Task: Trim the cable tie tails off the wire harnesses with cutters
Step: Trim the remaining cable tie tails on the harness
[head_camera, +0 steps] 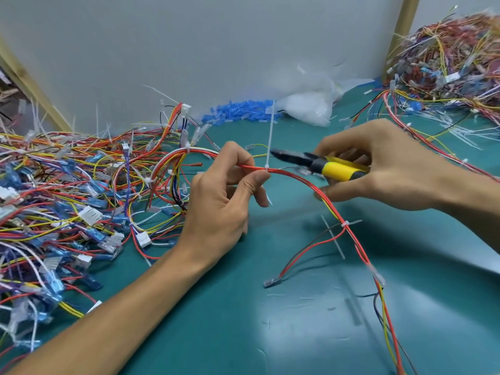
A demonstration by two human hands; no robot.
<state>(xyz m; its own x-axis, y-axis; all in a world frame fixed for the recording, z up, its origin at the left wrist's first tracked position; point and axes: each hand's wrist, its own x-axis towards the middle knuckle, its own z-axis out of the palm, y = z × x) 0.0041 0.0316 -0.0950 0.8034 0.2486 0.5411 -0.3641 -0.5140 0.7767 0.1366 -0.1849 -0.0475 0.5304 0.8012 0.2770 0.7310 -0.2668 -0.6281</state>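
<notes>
The long white plastic cable tie tail (270, 136) stands upright, uncut, on the red-and-yellow wire harness (297, 177) above the green bench (243, 320). Just left of it the left hand (224, 201) pinches the wires in its fingers, and just right of it the right hand (378, 169) grips the yellow-handled black cutters (311, 162), whose tips nearly touch it. Below and right of it another white tie (345, 224) also looks untrimmed, so this harness seems barely begun; whether the blades are parted cannot be told.
</notes>
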